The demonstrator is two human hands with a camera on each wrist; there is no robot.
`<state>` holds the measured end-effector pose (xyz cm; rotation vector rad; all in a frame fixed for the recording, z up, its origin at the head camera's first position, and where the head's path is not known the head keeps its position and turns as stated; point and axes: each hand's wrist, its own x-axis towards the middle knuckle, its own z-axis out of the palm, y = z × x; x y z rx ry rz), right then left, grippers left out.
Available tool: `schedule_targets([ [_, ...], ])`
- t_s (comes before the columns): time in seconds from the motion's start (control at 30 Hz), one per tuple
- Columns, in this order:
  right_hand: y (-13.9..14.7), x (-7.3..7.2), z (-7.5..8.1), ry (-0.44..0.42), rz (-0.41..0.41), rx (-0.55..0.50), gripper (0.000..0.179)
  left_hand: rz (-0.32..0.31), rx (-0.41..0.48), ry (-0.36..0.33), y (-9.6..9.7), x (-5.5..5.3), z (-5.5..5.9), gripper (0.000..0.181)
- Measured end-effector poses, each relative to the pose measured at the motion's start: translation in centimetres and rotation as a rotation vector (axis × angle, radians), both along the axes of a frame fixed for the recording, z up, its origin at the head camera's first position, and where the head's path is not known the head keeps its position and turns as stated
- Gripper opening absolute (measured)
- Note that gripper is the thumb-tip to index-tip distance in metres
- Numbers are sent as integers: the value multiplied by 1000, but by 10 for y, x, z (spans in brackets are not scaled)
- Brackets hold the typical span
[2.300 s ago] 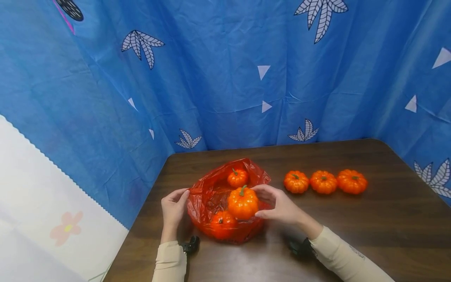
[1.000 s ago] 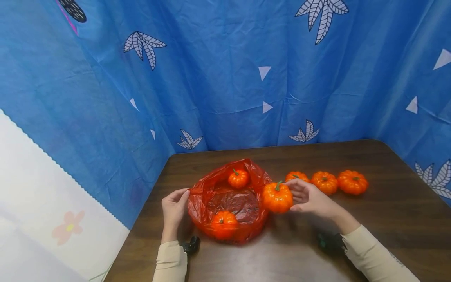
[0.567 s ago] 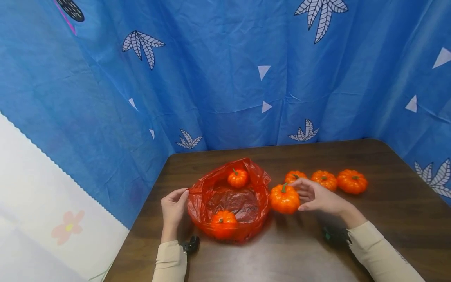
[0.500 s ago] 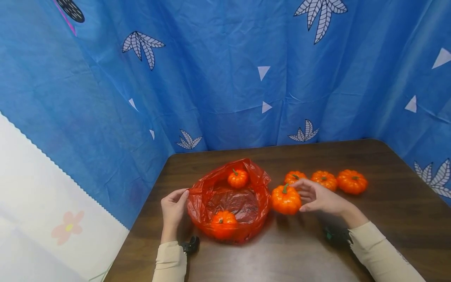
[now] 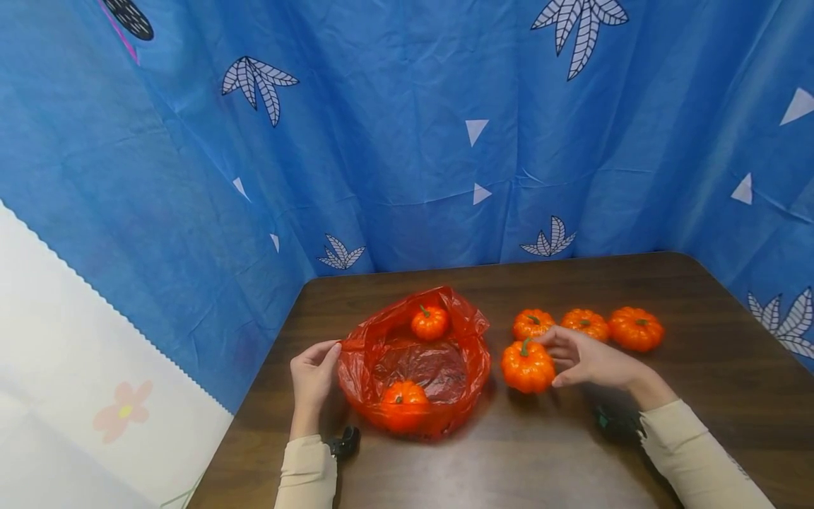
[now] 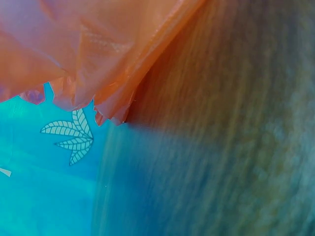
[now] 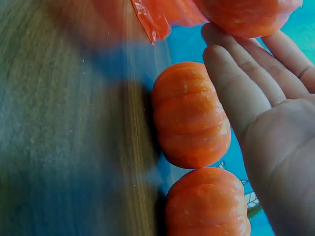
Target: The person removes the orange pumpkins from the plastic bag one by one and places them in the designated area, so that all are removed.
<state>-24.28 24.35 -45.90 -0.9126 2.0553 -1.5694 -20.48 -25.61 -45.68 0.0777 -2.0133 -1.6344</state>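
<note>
My left hand pinches the left rim of a red plastic bag, whose mouth gapes upward. Inside the bag sit two small orange pumpkins, one at the back and another at the front, partly behind the film. Just right of the bag, my right hand grips an orange pumpkin with a green stem from its right side, a little above the table. The right wrist view shows that hand's fingers against the held pumpkin. Bag film fills the left wrist view's upper left.
Behind the right hand, three more pumpkins stand in a row: left, middle and right. All rest on a dark brown wooden table. A blue patterned curtain hangs along the table's back edge.
My right hand has carried the pumpkin from over the bag's mouth out to the right, lower and closer to the table. The left hand keeps its place on the rim.
</note>
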Motion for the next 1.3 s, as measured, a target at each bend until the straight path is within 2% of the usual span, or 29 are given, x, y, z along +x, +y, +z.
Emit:
schedule_targets([
  [0.17,3,0,2,-28,-14,39,56,19,-20,-19,1,-2,1,14],
  [0.43,13,-2,-4,-65,-33,104,58,2,-27,0,1,0,0,16],
  [0.77,15,0,-3,48,-57,203,53,9,-21,-18,2,0,0,18],
  [1.3,18,-2,-4,55,-83,247,52,12,-27,-29,0,0,-1,17],
])
